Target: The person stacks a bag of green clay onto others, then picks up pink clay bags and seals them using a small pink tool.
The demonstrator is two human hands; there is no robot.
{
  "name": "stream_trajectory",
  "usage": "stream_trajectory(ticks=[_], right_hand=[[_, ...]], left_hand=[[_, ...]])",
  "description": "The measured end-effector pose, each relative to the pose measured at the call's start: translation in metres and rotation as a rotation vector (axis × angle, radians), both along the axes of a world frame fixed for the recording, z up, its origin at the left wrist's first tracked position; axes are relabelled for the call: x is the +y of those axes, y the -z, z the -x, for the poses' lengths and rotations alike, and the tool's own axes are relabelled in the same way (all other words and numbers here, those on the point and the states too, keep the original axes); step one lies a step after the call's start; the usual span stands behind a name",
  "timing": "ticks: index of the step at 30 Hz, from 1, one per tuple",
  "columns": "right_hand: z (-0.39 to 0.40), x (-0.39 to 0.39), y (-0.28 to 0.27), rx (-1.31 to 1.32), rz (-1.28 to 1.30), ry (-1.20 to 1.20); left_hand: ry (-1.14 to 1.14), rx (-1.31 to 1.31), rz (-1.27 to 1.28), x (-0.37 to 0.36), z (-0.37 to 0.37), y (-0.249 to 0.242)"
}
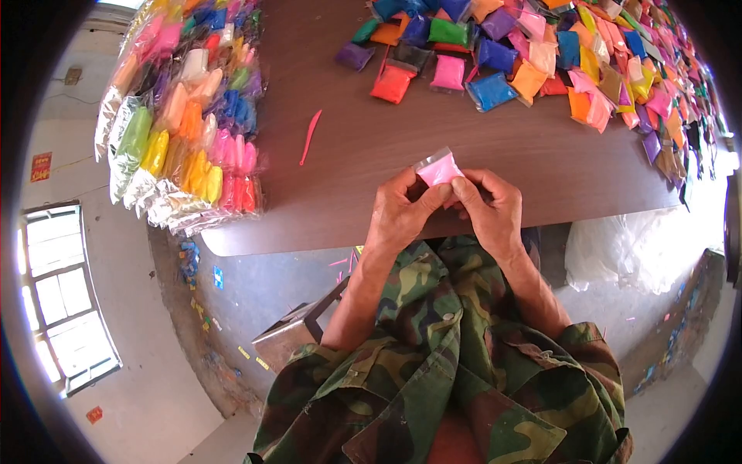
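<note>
Between my two hands, just over the table's front edge, is a small clear packet of light pink clay (439,168). My left hand (402,207) pinches its left side with thumb and fingers. On the other side, the thumb and fingers of my right hand (490,207) grip its lower right corner. The packet's clear end points up and away from me. My fingertips beneath it are partly hidden.
A brown table (348,170) bears a pile of colourful small packets (495,58) at the back right. Bagged coloured sticks (185,116) are stacked at the left, near a pink plastic tool (311,138). A box (290,334) and a white plastic bag (618,251) are below.
</note>
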State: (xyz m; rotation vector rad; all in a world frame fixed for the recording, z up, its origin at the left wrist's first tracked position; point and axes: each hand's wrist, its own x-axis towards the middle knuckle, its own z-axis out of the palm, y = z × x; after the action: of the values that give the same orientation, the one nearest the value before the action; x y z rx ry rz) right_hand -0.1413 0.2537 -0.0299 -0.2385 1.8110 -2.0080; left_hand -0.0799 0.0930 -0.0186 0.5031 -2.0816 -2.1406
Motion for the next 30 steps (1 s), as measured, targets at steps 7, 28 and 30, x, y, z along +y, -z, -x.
stream_trajectory(ticks=[7,28,30], right_hand=[[0.003,-0.002,-0.001,-0.002,0.035,-0.062],[0.004,0.004,0.003,-0.038,-0.037,0.03],[0.002,0.001,0.001,-0.034,-0.025,0.055]], left_hand=[[0.052,-0.031,0.176,-0.012,0.001,0.017],[0.124,-0.072,-0.074,-0.002,-0.002,-0.012],[0.125,-0.053,-0.103,-0.002,-0.001,-0.001]])
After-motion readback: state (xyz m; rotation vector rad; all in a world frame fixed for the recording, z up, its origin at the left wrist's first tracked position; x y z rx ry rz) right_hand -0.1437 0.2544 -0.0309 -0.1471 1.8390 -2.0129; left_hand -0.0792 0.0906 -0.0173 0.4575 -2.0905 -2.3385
